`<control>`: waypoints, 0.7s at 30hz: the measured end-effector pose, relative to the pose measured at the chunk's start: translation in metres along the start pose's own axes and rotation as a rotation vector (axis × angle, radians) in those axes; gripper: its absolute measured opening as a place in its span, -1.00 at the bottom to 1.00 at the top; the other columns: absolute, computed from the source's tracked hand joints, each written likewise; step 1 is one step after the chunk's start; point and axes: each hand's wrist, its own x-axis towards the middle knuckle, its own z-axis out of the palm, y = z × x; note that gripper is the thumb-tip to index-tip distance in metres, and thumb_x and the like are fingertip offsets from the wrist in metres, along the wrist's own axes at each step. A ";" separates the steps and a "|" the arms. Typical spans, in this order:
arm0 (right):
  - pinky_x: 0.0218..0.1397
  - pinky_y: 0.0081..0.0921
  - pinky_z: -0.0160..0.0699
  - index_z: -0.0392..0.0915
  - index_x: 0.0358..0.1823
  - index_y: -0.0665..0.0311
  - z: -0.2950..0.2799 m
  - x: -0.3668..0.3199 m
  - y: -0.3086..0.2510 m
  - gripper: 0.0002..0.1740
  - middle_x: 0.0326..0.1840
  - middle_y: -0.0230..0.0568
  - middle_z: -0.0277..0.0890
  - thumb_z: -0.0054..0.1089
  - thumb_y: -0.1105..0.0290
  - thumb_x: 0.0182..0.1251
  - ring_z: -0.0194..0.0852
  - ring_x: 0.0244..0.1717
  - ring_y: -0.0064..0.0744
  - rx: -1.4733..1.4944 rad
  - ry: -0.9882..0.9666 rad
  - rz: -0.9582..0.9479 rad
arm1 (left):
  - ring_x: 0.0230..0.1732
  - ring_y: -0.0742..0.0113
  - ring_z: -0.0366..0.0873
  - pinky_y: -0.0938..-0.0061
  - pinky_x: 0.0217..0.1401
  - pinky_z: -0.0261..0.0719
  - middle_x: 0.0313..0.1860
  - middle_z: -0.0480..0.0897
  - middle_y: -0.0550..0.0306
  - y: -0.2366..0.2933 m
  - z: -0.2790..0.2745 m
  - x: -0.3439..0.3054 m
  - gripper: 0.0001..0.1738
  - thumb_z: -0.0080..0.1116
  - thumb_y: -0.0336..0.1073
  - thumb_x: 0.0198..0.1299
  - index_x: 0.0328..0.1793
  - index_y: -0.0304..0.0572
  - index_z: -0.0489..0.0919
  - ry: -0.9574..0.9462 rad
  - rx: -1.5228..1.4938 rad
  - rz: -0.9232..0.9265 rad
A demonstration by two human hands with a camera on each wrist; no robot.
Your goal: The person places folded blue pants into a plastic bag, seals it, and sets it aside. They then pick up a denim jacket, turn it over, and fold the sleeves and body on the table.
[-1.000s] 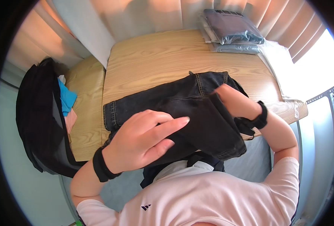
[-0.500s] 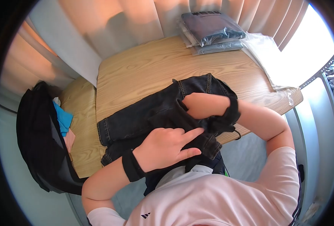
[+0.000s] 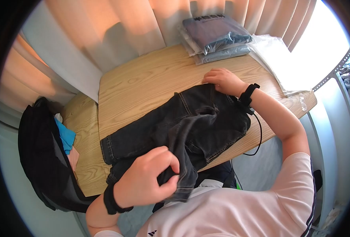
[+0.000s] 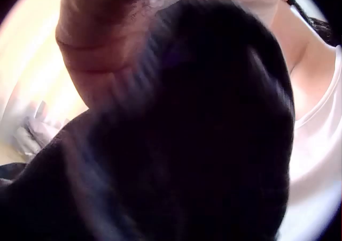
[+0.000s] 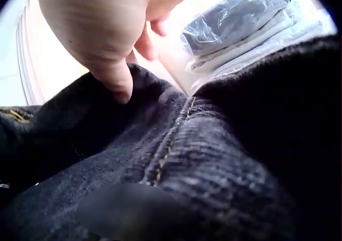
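A pair of dark denim jeans [image 3: 155, 122] with tan stitching lies on the wooden table, hanging over its front edge. My left hand [image 3: 145, 177] grips one leg near its hem, fingers and thumb curled round the cloth and lifting it toward my body. That raised denim [image 4: 203, 144] fills much of the left wrist view, dark and blurred. At the far end of the jeans, my right hand [image 3: 226, 81] holds the top edge. In the right wrist view its thumb [image 5: 120, 86] lies on the near side of the denim, fingers beyond the edge.
Clear plastic bags of folded clothes [image 3: 218, 35] are stacked at the back, beside flat white plastic sheets [image 3: 271, 59]. A black garment [image 3: 40, 154] drapes over the left side, next to blue cloth [image 3: 65, 134]. A cable [image 3: 260, 136] hangs from my right wrist.
My right hand has come out of the leg opening and moved away to the far top edge. My left hand, earlier with fingers extended, has curled round the leg and raised it.
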 end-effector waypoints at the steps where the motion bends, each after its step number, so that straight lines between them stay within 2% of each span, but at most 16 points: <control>1: 0.19 -0.23 0.40 0.52 -0.04 0.15 0.000 0.002 0.007 -0.51 0.01 -0.16 0.50 0.10 0.67 -0.10 0.36 0.16 -0.05 -0.036 0.030 -0.049 | -0.49 0.15 0.39 0.41 -0.44 0.38 -0.50 0.44 0.11 0.008 -0.005 -0.003 -0.76 0.19 -0.57 -0.28 -0.40 -0.15 0.52 -0.053 -0.027 -0.020; 2: 0.15 -0.25 0.42 0.58 -0.12 0.18 0.001 0.002 0.011 -0.56 -0.04 -0.17 0.53 0.07 0.67 -0.10 0.40 0.12 -0.07 -0.071 0.061 -0.097 | -0.47 0.15 0.40 0.41 -0.44 0.38 -0.48 0.44 0.10 0.016 -0.011 -0.006 -0.72 0.19 -0.58 -0.30 -0.37 -0.13 0.55 -0.117 -0.035 0.004; 3: 0.15 -0.25 0.42 0.58 -0.12 0.18 0.004 0.002 0.014 -0.56 -0.04 -0.17 0.53 0.07 0.67 -0.10 0.40 0.12 -0.07 -0.064 0.060 -0.097 | -0.45 0.15 0.42 0.42 -0.44 0.38 -0.46 0.43 0.08 0.022 -0.016 -0.008 -0.68 0.18 -0.59 -0.32 -0.34 -0.11 0.58 -0.182 -0.043 0.030; 4: 0.12 -0.27 0.45 0.61 -0.16 0.21 0.008 0.001 0.017 -0.60 -0.05 -0.17 0.55 0.07 0.67 -0.11 0.44 0.07 -0.10 0.062 0.052 -0.016 | -0.41 0.15 0.45 0.43 -0.42 0.43 -0.37 0.45 0.03 0.025 -0.018 -0.011 -0.61 0.18 -0.59 -0.31 -0.24 -0.10 0.62 -0.257 -0.075 0.082; 5: 0.09 -0.28 0.47 0.64 -0.21 0.24 0.010 0.000 0.020 -0.63 -0.06 -0.18 0.57 0.06 0.68 -0.11 0.49 0.01 -0.12 0.187 0.044 0.067 | -0.41 0.15 0.45 0.43 -0.42 0.43 -0.37 0.45 0.03 0.026 -0.016 -0.012 -0.61 0.18 -0.59 -0.31 -0.24 -0.10 0.62 -0.258 -0.075 0.081; 6: 0.09 -0.28 0.47 0.64 -0.21 0.24 0.011 -0.002 0.021 -0.63 -0.06 -0.18 0.57 0.06 0.68 -0.11 0.49 0.01 -0.12 0.186 0.044 0.067 | -0.39 0.15 0.46 0.44 -0.39 0.47 -0.32 0.46 0.01 0.027 -0.012 -0.013 -0.60 0.18 -0.58 -0.28 -0.20 -0.12 0.63 -0.289 -0.079 0.159; 8: 0.12 -0.33 0.48 0.62 -0.07 0.22 0.012 -0.003 0.025 -0.55 0.13 -0.21 0.52 0.05 0.71 -0.03 0.48 0.08 -0.16 0.287 0.028 0.090 | -0.34 0.12 0.50 0.42 -0.29 0.54 -0.18 0.48 -0.05 0.025 -0.009 -0.010 -0.60 0.17 -0.56 -0.18 -0.10 -0.19 0.62 -0.372 -0.095 0.244; 9: 0.12 -0.33 0.48 0.62 -0.07 0.22 0.007 -0.003 0.017 -0.55 0.13 -0.21 0.52 0.05 0.71 -0.03 0.48 0.08 -0.16 0.286 0.026 0.088 | -0.34 0.12 0.50 0.42 -0.29 0.54 -0.18 0.48 -0.05 0.023 -0.005 -0.010 -0.60 0.17 -0.56 -0.18 -0.10 -0.19 0.62 -0.370 -0.095 0.245; 11: 0.23 -0.37 0.41 0.62 -0.07 0.21 -0.009 -0.003 -0.007 -0.61 0.24 -0.20 0.44 0.07 0.68 0.05 0.42 0.20 -0.19 0.552 -0.101 0.336 | -0.28 0.09 0.52 0.40 -0.25 0.56 -0.13 0.49 -0.07 0.017 0.004 -0.010 -0.63 0.16 -0.57 -0.12 -0.09 -0.21 0.61 -0.372 -0.157 0.248; 12: 0.23 -0.37 0.41 0.62 -0.07 0.21 -0.006 -0.006 -0.003 -0.61 0.24 -0.20 0.44 0.07 0.68 0.05 0.42 0.20 -0.19 0.551 -0.103 0.338 | -0.28 0.09 0.52 0.40 -0.25 0.56 -0.13 0.49 -0.07 0.016 0.005 -0.010 -0.63 0.16 -0.57 -0.12 -0.09 -0.21 0.61 -0.371 -0.160 0.249; 14: 0.32 -0.40 0.31 0.59 -0.04 0.19 0.002 -0.013 0.010 -0.64 0.32 -0.17 0.36 0.08 0.63 0.12 0.33 0.29 -0.20 0.398 -0.151 0.131 | -0.23 0.07 0.54 0.39 -0.21 0.57 -0.08 0.51 -0.08 0.015 0.006 -0.008 -0.65 0.16 -0.56 -0.07 -0.08 -0.22 0.61 -0.477 -0.294 0.274; 17: 0.36 -0.41 0.24 0.56 -0.09 0.23 0.001 -0.013 0.015 -0.73 0.35 -0.16 0.32 0.09 0.58 0.16 0.27 0.34 -0.22 0.486 -0.232 0.176 | -0.21 0.07 0.55 0.40 -0.20 0.56 -0.07 0.52 -0.08 0.014 0.003 -0.006 -0.66 0.18 -0.56 -0.07 -0.08 -0.21 0.62 -0.449 -0.340 0.300; 19: 0.35 -0.41 0.24 0.54 -0.14 0.26 0.003 -0.012 0.019 -0.79 0.36 -0.16 0.32 0.09 0.55 0.18 0.28 0.32 -0.23 0.502 -0.252 0.189 | -0.21 0.08 0.56 0.43 -0.19 0.55 -0.12 0.56 -0.06 0.007 -0.010 -0.004 -0.68 0.22 -0.57 -0.07 -0.12 -0.18 0.66 -0.418 -0.366 0.252; 20: 0.35 -0.41 0.25 0.51 -0.18 0.29 0.004 -0.012 0.020 -0.85 0.36 -0.16 0.32 0.10 0.53 0.20 0.29 0.31 -0.24 0.519 -0.271 0.202 | -0.22 0.12 0.57 0.45 -0.21 0.54 -0.12 0.58 -0.07 -0.002 -0.024 -0.004 -0.65 0.24 -0.56 -0.08 -0.09 -0.19 0.67 -0.402 -0.351 0.235; 21: 0.35 -0.41 0.25 0.51 -0.18 0.29 0.005 -0.012 0.020 -0.85 0.36 -0.16 0.32 0.10 0.53 0.20 0.29 0.31 -0.24 0.520 -0.273 0.198 | -0.23 0.23 0.57 0.49 -0.23 0.52 -0.14 0.59 -0.04 -0.013 -0.038 -0.012 -0.71 0.33 -0.46 -0.13 -0.18 -0.23 0.67 -0.274 -0.358 0.151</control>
